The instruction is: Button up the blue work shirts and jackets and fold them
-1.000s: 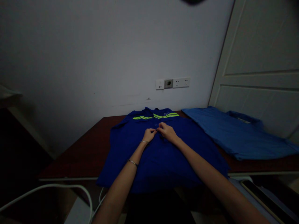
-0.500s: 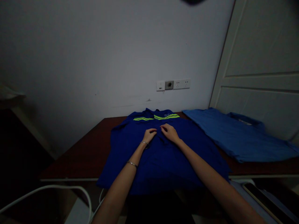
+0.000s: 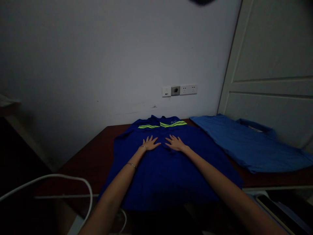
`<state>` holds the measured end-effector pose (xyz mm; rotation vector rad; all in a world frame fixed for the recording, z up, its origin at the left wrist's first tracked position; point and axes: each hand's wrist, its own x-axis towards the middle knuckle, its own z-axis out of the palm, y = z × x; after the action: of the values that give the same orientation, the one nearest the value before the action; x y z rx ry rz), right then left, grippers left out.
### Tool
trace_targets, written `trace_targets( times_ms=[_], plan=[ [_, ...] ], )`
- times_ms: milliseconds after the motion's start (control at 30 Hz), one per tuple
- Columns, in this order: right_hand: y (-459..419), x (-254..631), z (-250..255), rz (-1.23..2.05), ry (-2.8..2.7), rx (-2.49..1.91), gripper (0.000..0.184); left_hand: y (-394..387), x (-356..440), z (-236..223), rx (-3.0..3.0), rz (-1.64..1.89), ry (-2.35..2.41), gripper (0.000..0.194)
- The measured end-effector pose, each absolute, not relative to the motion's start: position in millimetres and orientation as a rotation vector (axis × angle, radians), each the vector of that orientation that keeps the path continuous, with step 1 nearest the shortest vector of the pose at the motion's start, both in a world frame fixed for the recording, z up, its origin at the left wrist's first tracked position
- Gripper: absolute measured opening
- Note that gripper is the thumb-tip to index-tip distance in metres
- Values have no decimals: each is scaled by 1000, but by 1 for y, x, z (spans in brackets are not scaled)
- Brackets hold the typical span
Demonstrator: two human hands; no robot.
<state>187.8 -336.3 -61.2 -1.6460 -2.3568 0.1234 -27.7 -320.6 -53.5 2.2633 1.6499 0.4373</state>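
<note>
Has left hand point(image 3: 150, 143) palm-down on dark blue shirt point(image 3: 151, 173), with fingers open and fanned. Has right hand point(image 3: 174, 143) flat on same shirt, near left hand but apart, also with fingers open. Shows shirt laid out under both sets of fingers, on red-brown table point(image 3: 95, 147), hanging past near edge on wearer's side. Shows yellow stripes point(image 3: 173, 124) just beyond fingertips. Shows lighter blue shirt point(image 3: 244, 143) well right of right fingers, same table. Shows wall sockets point(image 3: 188, 89) beyond and above fingers, white cable point(image 3: 53, 175) nearer and well left of left fingers.
</note>
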Motion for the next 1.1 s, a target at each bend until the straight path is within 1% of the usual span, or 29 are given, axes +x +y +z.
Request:
trace_targets(
  times_ms=[100,200,400,633,867,967,1033,1100],
  plan=[
    [-325,190,-64,83,-2359,-1648,61,-307,-25,-53,2271,389,1646,72],
    [-311,190,-65,68,-2366,-1660,62,-291,-24,-54,2282,348,1646,72],
    [-286,187,-63,80,-2370,-1688,64,-264,-25,-55,2276,366,1683,71],
    [-273,186,-59,51,-2385,-1708,62,-249,-25,-58,2358,249,1722,71],
    [-292,182,-42,104,-2359,-1755,58,-261,-17,-53,2540,145,1846,61],
    [-311,182,-29,94,-2326,-1745,50,-270,-10,-45,2685,216,1827,48],
    [-329,180,-19,3,-2274,-1754,43,-276,-5,-38,2759,317,1778,39],
    [-350,175,-10,-173,-2193,-1772,36,-282,0,-31,2761,450,1755,36]
  ],
)
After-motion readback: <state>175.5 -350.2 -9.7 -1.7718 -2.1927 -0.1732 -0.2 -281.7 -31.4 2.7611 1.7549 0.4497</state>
